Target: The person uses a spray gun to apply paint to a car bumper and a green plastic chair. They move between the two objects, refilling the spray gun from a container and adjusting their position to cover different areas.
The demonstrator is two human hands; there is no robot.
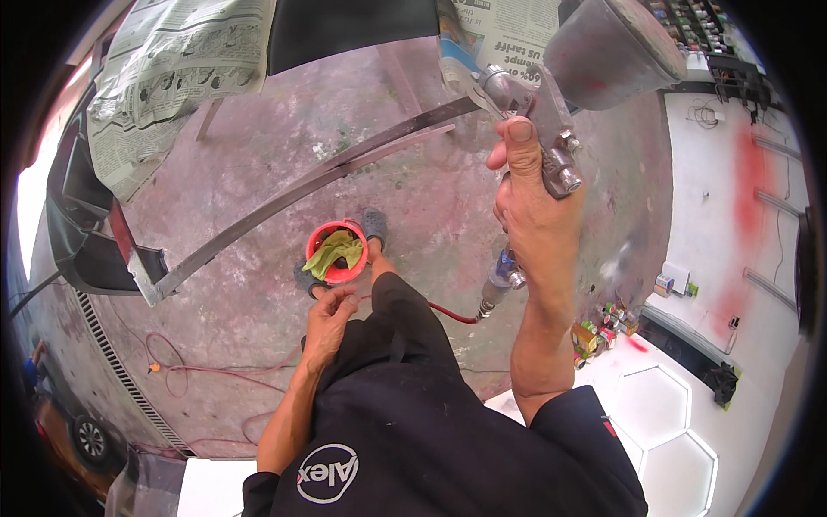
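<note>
My right hand (538, 211), raised at right, is wrapped round the handle of a metal spray gun (551, 146). A large grey paint cup (607, 56) is mounted on the gun. Below the grip hangs a blue and silver air fitting (502, 277), joined to a red air hose (452, 314). The hose crosses my legs toward my left hand (327, 323), whose curled fingers close round it in front of my thigh. Ahead, a long narrow dark trim strip (319, 177) arches across, connected at left to a black bumper-like panel (82, 215).
Newspaper sheets (177, 82) cover parts around a glossy black panel (349, 30). A red bucket (349, 271) with a green cloth (334, 250) stands between my feet. Loose hose (215, 369) and a drain grate (121, 366) lie at left. Cans (607, 327) cluster at right by the white wall.
</note>
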